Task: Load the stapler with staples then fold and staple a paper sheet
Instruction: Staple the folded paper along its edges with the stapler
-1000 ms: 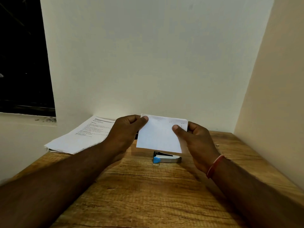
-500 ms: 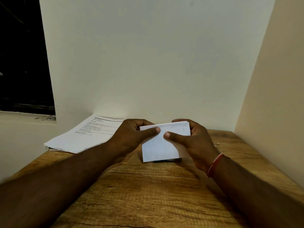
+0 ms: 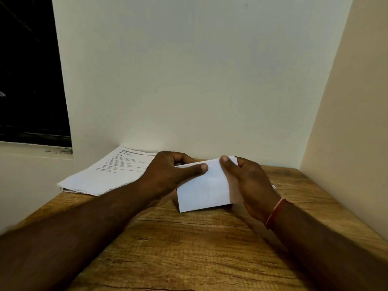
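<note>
Folded paper sheet [image 3: 204,191] held above tabletop [image 3: 189,248], lower edge near wood. Left hand [image 3: 168,175] and right hand [image 3: 249,181] pinch top corners, likely aligning edges before creasing. Stapler not visible.

Wooden table [image 3: 189,248] set into a corner. White wall [image 3: 189,70] behind it; cream wall [image 3: 357,122] right of table. Dark window [image 3: 29,70] left of table, pale sill [image 3: 31,152] beneath. Light dim.

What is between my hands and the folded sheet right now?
Nothing visible. The left hand and right hand both already pinch the folded white paper sheet directly, held above the wooden table. The stapler is not in view.
</note>
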### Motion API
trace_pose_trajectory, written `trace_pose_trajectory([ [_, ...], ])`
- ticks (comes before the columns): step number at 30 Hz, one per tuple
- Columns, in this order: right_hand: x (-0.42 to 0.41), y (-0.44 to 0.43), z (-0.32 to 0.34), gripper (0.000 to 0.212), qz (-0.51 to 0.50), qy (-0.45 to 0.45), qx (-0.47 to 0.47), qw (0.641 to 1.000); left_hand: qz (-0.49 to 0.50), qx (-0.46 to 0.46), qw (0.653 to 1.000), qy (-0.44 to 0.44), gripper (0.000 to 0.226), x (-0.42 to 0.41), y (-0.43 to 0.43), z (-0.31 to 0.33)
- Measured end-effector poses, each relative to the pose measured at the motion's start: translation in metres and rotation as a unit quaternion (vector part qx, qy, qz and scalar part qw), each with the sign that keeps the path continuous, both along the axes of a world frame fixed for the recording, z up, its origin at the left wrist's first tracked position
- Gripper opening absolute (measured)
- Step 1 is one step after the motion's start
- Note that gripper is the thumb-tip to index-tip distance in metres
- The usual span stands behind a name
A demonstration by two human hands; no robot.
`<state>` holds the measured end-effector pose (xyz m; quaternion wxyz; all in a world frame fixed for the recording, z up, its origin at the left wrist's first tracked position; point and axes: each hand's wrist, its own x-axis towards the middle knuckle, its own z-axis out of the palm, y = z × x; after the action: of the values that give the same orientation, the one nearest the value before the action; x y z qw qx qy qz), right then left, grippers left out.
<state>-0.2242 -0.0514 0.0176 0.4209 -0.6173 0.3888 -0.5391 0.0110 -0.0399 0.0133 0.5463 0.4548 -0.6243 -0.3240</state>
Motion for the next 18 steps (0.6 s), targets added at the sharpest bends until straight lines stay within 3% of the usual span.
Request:
trace_pose_trajectory([
  [5, -0.002, -0.002, 0.001, 0.044, -0.027, -0.035, 0.021, 0.999, 0.02, -0.004, 1.0, 0.01, 0.031, 0.004, -0.006, 0.0],
  [12, -0.006, -0.01, 0.0, 0.048, -0.069, -0.069, 0.001, 0.995, -0.016, -0.001, 0.994, 0.104, 0.015, 0.008, -0.011, 0.003],
  [18, -0.01, -0.019, -0.004, 0.043, -0.064, -0.07, -0.032, 0.995, 0.024, -0.073, 0.996, 0.055, 0.004, 0.011, -0.008, 0.007],
])
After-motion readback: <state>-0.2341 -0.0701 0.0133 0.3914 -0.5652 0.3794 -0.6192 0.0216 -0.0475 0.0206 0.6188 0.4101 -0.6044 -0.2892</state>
